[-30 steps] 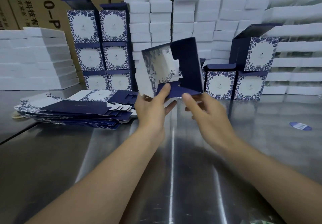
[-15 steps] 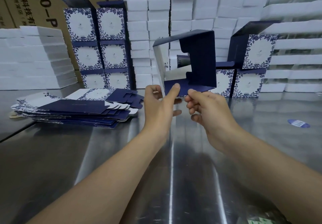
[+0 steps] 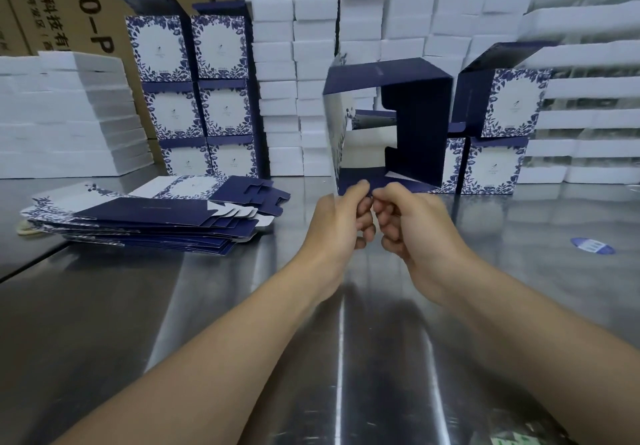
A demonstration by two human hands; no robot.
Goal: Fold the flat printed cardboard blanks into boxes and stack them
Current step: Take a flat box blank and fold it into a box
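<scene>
A navy and white floral box blank (image 3: 415,119) is opened into a square tube and held up above the steel table (image 3: 207,323). My left hand (image 3: 341,221) and my right hand (image 3: 412,225) sit side by side under it, both pinching its lower navy flap with curled fingers. A pile of flat blanks (image 3: 149,216) lies on the table to the left. Folded boxes stand stacked at the back left (image 3: 194,98) and back right (image 3: 498,136), the topmost ones with lids up.
White foam blocks (image 3: 381,12) are stacked high along the back, with more at the far left (image 3: 69,115). Brown cartons (image 3: 69,5) stand behind them. A blue oval sticker (image 3: 592,245) lies on the table at the right.
The blank went from a skewed half-open shape to a squared tube and rose slightly. Both hands drew together and curled their fingers onto the bottom flap.
</scene>
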